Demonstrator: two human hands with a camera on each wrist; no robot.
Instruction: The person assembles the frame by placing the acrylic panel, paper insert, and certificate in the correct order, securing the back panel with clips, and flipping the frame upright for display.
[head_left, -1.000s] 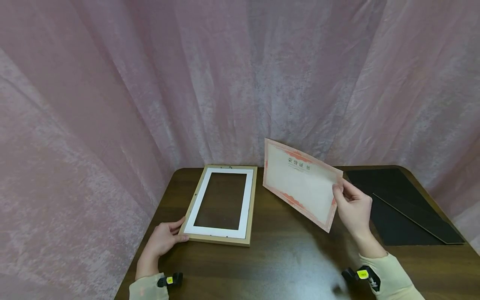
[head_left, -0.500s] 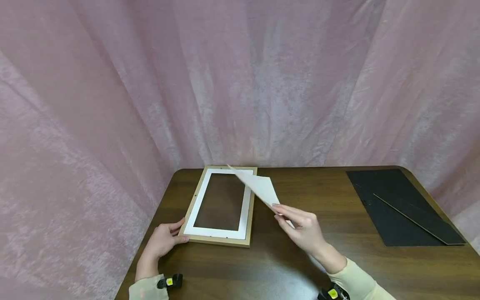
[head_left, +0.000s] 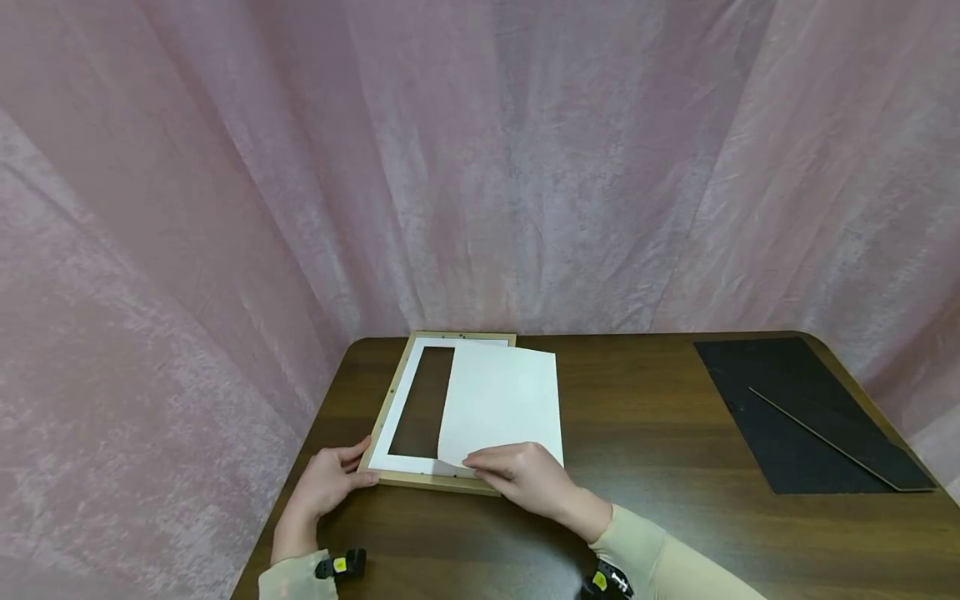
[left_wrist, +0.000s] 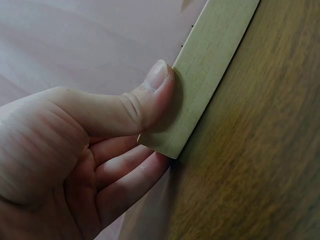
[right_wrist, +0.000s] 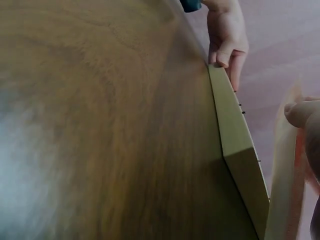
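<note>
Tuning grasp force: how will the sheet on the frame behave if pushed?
Probably floppy: the white sheet looks thin, one corner lifted near the right hand. Likely light and slides easily over the frame, which the left hand grips at its corner.
</note>
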